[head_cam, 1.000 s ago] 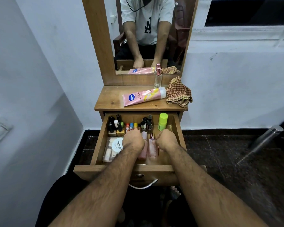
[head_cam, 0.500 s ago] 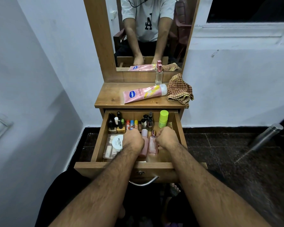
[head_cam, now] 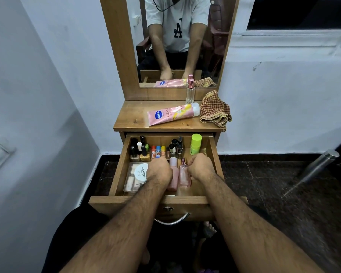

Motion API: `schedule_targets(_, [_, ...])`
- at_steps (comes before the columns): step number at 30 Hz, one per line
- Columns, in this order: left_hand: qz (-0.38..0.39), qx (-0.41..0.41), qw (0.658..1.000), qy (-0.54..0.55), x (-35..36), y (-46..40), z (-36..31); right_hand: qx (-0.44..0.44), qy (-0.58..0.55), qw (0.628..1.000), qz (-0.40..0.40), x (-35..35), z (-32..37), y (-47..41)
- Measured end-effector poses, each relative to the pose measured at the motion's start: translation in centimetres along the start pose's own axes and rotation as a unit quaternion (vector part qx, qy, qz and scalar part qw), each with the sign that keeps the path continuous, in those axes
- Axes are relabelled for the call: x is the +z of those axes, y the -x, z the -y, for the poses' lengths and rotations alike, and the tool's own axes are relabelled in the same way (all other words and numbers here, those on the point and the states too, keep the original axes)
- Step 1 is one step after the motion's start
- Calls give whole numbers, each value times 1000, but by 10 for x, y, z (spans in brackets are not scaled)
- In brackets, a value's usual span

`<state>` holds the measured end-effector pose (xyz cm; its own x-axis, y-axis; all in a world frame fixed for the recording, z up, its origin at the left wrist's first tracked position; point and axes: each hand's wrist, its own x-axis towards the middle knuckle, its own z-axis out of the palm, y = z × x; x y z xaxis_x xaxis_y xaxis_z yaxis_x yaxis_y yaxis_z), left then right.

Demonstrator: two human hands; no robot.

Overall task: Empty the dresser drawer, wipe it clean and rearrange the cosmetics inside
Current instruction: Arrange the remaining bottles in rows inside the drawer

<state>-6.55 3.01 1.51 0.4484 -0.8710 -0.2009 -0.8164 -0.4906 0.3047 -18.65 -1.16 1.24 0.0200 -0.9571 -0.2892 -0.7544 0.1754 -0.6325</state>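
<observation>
Little changed over 1 second: both hands, left [head_cam: 159, 170] and right [head_cam: 200, 166], still curled inside the drawer [head_cam: 118, 174] beside 2 pink bottles [head_cam: 173, 174]; grip unclear. Emptying barely begun; tube [head_cam: 172, 114] on surface.

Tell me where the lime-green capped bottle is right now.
In the head view, the lime-green capped bottle stands upright in the open drawer's back right corner, beyond the right hand and right of the small dark bottles.

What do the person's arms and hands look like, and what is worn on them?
Both forearms are bare and hairy, with no sleeves reaching them. The left hand and right hand show no gloves, and no rings, watch or bracelet are visible. The mirror shows short white T-shirt sleeves.
</observation>
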Motion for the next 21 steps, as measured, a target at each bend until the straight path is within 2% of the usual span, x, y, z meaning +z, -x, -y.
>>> schedule_targets(4, [2, 0, 1000, 2, -1, 1, 1, -1, -2, 1000, 1, -2, 1, 3])
schedule_targets(9, [-32, 19, 999, 30, -8, 2, 1, -13, -12, 999, -30, -6, 2, 4])
schedule_targets(14, [-99, 95, 983, 119, -23, -3, -4, -119, -41, 986, -114, -14, 10, 8])
schedule_targets(17, [-151, 137, 960, 193, -45, -14, -15, -183, -68, 967, -164, -29, 26, 5])
schedule_targets(21, [-184, 199, 928, 255, -80, -42, -39, -261, -95, 932, -232, -68, 64, -13])
